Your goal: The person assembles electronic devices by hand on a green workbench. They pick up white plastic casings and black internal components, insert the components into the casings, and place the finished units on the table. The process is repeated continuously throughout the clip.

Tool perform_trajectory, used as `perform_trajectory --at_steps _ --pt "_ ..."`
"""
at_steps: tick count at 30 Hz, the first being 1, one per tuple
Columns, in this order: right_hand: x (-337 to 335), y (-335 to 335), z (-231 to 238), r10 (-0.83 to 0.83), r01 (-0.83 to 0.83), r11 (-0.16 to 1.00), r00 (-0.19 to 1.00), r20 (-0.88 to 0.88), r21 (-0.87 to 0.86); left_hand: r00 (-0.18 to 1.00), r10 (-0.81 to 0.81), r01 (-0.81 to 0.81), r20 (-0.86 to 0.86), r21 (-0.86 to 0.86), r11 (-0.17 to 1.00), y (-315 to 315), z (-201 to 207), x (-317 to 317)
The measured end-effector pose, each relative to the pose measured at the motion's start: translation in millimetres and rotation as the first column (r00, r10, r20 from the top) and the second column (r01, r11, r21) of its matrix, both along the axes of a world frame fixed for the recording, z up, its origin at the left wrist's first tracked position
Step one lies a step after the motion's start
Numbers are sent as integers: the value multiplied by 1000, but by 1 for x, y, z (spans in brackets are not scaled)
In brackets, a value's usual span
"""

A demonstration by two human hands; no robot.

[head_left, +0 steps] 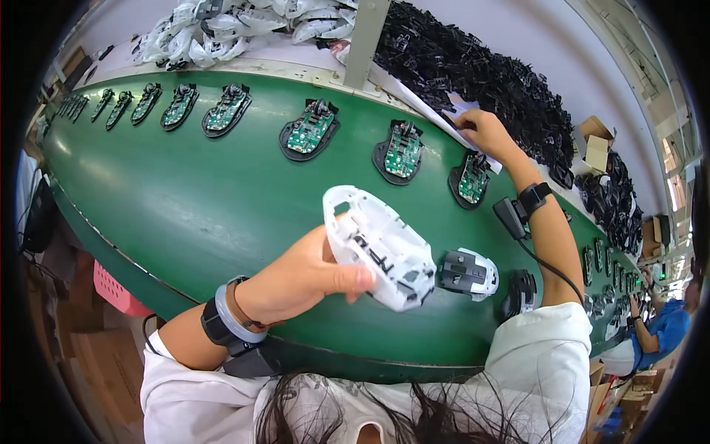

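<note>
A white computer mouse shell (384, 255), its hollow inside turned up with small black parts in it, is gripped by my left hand (314, 274) above the green belt (222, 207). My left thumb presses on the shell's near rim. At the far side, my right hand (484, 133) reaches over the belt's edge to the heap of small black plastic parts (473, 59). Its fingers are curled together beside a white sheet (458, 111); whatever is in them is too small to make out. Just below it lies a mouse base with a green circuit board (471, 181).
Several mouse bases with green boards (310, 129) stand in a row along the belt. A grey-and-white mouse shell (470, 274) and a black part (521, 292) lie near my right forearm. White shells (222, 33) are piled beyond the belt. A co-worker (658, 329) sits far right.
</note>
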State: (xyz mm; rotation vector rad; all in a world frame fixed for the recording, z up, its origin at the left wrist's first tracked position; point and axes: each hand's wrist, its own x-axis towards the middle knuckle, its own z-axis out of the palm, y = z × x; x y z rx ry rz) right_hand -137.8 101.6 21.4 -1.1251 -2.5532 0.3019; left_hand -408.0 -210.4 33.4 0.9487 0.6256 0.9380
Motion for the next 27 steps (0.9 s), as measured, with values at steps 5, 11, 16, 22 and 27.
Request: perform_trajectory --at_steps 5,11,16,22,27 --pt "-4 -36 13 -60 77 995 972 -226 66 970 157 -139 183 -107 984 3 4 5" --pt "-26 -177 59 -62 -35 988 810 -583 -153 473 707 -179 -526 728 661 4 3 -8" --pt "-56 -241 82 260 -392 914 765 -590 -106 611 619 -311 -493 569 761 3 -1 -6" --pt "-92 -234 57 622 -535 783 693 -365 319 861 419 -301 -289 376 877 8 2 -6" --pt "-95 -234 54 345 -371 925 739 -579 78 827 513 -308 -230 577 756 10 -7 -9"
